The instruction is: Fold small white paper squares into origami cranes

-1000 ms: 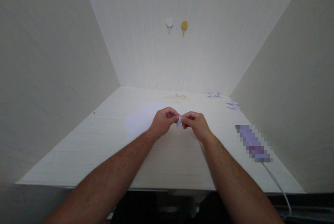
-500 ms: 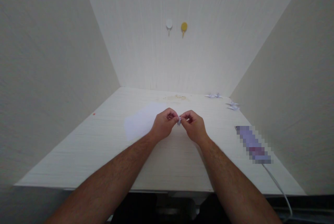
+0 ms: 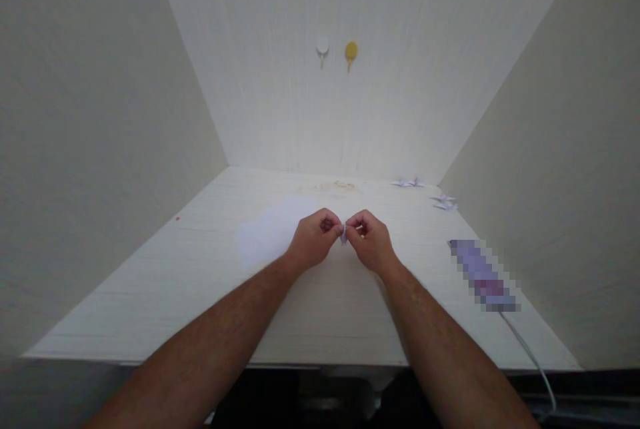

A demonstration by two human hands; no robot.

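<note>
Between my two hands is a small folded piece of white paper, held above the middle of the table. My left hand pinches its left side between thumb and fingertips. On its right side, my right hand has it in the same kind of pinch. Fingertips cover much of the paper, so its folds are too small to make out. White paper sheets lie flat on the table, just left of my left hand and partly behind it.
Small folded paper figures rest at the back right: one group by the back wall, another by the right wall. A blurred-out flat device with a white cable lies right. Two hooks, white and yellow, hang on the wall.
Both hands stay in nearly the same place, still pinching the folded paper. A little more of it shows below the fingertips. The whole view has shifted slightly.
</note>
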